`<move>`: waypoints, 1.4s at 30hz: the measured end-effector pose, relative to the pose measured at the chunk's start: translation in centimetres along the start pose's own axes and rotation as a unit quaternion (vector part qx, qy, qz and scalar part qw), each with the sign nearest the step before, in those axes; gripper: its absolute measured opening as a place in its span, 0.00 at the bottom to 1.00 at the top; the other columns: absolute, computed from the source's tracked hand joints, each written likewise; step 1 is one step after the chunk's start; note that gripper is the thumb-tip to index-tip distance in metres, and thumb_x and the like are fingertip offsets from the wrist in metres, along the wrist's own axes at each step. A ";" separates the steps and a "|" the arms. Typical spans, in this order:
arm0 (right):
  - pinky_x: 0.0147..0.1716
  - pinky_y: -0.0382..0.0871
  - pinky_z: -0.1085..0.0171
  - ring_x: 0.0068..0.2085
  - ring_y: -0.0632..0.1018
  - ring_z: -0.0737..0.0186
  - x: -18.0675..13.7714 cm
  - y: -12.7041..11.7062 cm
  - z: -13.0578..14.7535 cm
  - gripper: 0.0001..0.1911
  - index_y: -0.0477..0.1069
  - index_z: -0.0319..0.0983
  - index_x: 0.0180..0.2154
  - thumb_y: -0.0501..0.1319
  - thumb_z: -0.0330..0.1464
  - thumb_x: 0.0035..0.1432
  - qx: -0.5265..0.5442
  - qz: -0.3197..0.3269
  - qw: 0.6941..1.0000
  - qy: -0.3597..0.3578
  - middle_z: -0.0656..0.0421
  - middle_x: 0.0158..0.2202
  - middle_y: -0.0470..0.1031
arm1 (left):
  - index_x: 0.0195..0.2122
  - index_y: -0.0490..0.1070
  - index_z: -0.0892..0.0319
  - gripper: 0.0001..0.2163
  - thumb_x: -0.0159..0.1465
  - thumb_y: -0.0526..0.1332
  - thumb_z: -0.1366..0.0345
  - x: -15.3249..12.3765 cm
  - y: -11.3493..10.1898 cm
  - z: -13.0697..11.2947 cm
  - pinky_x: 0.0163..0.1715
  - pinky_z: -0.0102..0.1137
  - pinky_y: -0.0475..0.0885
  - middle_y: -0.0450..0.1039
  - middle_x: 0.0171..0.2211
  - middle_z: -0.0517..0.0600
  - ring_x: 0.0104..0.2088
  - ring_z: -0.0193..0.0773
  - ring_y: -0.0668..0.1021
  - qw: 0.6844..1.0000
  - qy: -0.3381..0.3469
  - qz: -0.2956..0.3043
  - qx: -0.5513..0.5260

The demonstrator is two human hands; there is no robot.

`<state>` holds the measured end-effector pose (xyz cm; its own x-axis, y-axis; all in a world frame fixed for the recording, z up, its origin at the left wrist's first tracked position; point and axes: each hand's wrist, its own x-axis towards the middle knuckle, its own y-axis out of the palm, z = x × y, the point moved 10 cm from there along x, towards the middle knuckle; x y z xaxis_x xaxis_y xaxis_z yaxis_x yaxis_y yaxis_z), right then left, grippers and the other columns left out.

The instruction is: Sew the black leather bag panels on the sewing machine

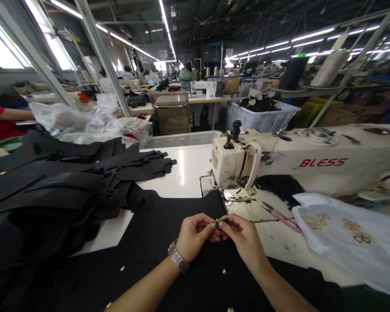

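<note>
My left hand point(195, 236) and my right hand point(242, 236) meet over a black garment piece point(169, 242) on the white sewing table point(185, 173). Both are pinched on a small gold-coloured metal fitting point(217, 221) held between the fingertips, with a short black strap end at it. A metal watch band sits on my left wrist. The hands are just in front of the needle area point(235, 197) of the cream sewing machine point(312, 162) marked BLESS. Small gold studs point(224, 271) dot the black fabric near my wrists.
A large stack of black pieces point(58, 186) fills the left side. Pink-handled snips point(281, 214) lie right of the needle plate. A clear bag with gold buckles point(354, 229) lies at right. Plastic bags, a white bin point(263, 115), a chair and other workers are behind.
</note>
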<state>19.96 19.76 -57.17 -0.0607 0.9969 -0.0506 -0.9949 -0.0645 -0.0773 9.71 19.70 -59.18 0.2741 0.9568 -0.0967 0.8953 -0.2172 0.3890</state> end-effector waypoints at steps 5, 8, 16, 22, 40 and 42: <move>0.22 0.63 0.71 0.22 0.70 0.71 0.0 -0.1 -0.2 0.08 0.70 0.37 0.26 0.64 0.35 0.44 0.044 -0.001 0.999 0.014 0.63 0.21 0.71 | 0.29 0.69 0.68 0.16 0.50 0.63 0.56 -0.4 0.8 -0.5 0.24 0.26 0.71 0.75 0.24 0.56 0.23 0.35 0.76 0.998 -0.004 0.061 -0.027; 0.20 0.60 0.73 0.21 0.69 0.73 -0.1 1.0 -1.1 0.11 0.70 0.36 0.26 0.66 0.35 0.41 0.137 0.049 0.987 0.071 0.63 0.20 0.71 | 0.30 0.68 0.68 0.16 0.50 0.64 0.57 -0.4 1.3 0.0 0.24 0.28 0.72 0.74 0.23 0.56 0.23 0.37 0.77 0.992 -0.032 0.106 -0.064; 0.16 0.56 0.74 0.18 0.68 0.74 -1.0 3.7 -1.4 0.13 0.67 0.35 0.23 0.67 0.36 0.39 0.171 0.152 0.966 0.117 0.62 0.17 0.71 | 0.29 0.66 0.64 0.15 0.42 0.69 0.66 0.2 0.5 -0.2 0.18 0.25 0.69 0.70 0.18 0.47 0.18 0.34 0.74 0.994 0.024 0.084 -0.069; 0.18 0.61 0.72 0.19 0.70 0.71 -0.6 2.4 -0.4 0.13 0.65 0.36 0.21 0.65 0.37 0.42 0.100 0.095 0.989 0.044 0.62 0.18 0.70 | 0.18 0.67 0.65 0.09 0.44 0.68 0.68 -0.2 -0.1 -2.3 0.19 0.24 0.67 0.66 0.21 0.46 0.18 0.28 0.69 0.991 0.125 0.039 -0.038; 0.23 0.67 0.66 0.23 0.73 0.63 -1.7 0.1 3.3 0.05 0.71 0.40 0.24 0.61 0.33 0.48 -0.163 -0.015 0.971 -0.174 0.60 0.21 0.72 | 0.18 0.64 0.64 0.11 0.46 0.67 0.67 -0.5 -0.7 -2.4 0.25 0.26 0.68 0.71 0.23 0.49 0.23 0.31 0.72 0.994 0.108 -0.006 -0.022; 0.23 0.67 0.66 0.23 0.73 0.64 -1.6 0.1 3.1 0.06 0.71 0.39 0.24 0.60 0.34 0.49 -0.141 -0.008 0.978 -0.153 0.59 0.20 0.72 | 0.19 0.65 0.64 0.09 0.46 0.67 0.69 -0.5 -0.5 -2.5 0.27 0.26 0.68 0.71 0.24 0.49 0.25 0.31 0.72 0.993 0.112 0.013 -0.029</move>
<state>19.70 18.34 -54.05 -0.1090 0.9621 0.2499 -0.9367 -0.0153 -0.3498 8.23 19.85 -57.06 0.2058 0.9716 0.1166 0.8654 -0.2363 0.4418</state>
